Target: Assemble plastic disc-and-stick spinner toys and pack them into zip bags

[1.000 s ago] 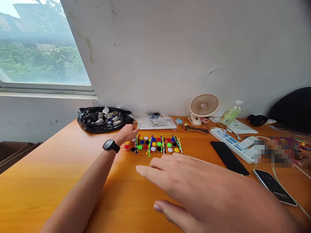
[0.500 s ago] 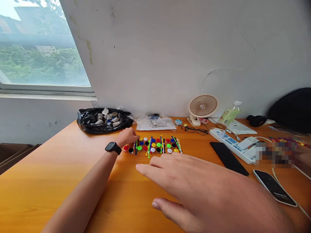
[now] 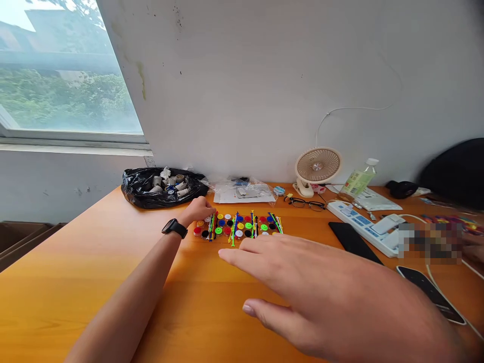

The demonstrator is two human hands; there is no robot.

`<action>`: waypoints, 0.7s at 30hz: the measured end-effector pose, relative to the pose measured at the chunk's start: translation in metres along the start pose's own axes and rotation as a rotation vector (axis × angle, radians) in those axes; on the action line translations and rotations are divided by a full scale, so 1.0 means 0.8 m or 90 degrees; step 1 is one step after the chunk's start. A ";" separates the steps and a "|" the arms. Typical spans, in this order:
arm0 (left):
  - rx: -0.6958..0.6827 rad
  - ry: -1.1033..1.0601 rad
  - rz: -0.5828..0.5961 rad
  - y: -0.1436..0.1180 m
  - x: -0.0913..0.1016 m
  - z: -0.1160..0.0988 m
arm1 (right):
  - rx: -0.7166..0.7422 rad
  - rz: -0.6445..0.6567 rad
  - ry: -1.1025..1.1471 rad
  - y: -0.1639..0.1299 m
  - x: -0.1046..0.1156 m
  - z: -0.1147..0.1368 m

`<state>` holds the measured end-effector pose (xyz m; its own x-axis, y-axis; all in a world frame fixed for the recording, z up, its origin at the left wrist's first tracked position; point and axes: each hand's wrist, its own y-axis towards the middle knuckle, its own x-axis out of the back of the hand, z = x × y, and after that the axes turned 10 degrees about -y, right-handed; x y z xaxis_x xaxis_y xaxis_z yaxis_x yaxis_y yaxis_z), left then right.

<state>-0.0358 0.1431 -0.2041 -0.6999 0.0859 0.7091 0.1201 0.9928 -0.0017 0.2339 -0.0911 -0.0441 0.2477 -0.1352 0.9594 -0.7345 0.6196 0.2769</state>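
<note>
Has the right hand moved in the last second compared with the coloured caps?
Yes. The right hand has edged forward, its fingertips now nearer the coloured caps.

My orange wooden desk [image 3: 94,282] carries a cluster of colourful plastic discs and sticks [image 3: 238,228], a crumpled black plastic bag [image 3: 162,187], clear plastic packets [image 3: 244,191], a small beige fan [image 3: 316,169], black-rimmed glasses [image 3: 304,202], a white power strip [image 3: 363,227] and two black phones [image 3: 353,241].
</note>
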 end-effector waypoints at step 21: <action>-0.210 -0.384 -0.010 -0.166 -0.074 -0.080 | -0.334 -0.131 0.729 0.020 -0.186 -0.098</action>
<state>0.0346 0.0007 -0.2004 -0.9614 0.1981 0.1911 0.2479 0.9249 0.2882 0.2347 -0.0004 -0.1864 0.9201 0.3140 0.2341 -0.3458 0.9319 0.1092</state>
